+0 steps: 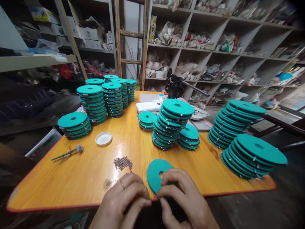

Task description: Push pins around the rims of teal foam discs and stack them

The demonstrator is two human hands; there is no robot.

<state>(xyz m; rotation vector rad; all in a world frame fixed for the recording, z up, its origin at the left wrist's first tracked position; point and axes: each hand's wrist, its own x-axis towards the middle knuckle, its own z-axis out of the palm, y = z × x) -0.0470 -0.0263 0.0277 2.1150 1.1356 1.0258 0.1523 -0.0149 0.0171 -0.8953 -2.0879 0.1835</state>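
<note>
A single green disc with a centre hole [154, 175] lies at the table's front edge, partly behind my right hand [182, 194]. The right fingers are pinched together just over the disc's lower right side; anything between them is too small to name. My left hand [127, 198], with a ring on one finger, is left of the disc with its fingers curled and thumb against the fingertips; what it holds, if anything, is hidden. Beyond the left hand is a small pile of dark round beads [123, 163]. A white round lid [103, 138] rests farther back.
Stacks of green discs stand at the back left [111, 98], centre [169, 127] and right [254, 156] of the orange table [95, 178]. A green stick with wires [68, 153] lies at left. Behind are a white case [148, 106], a black clamp [175, 86] and shelves.
</note>
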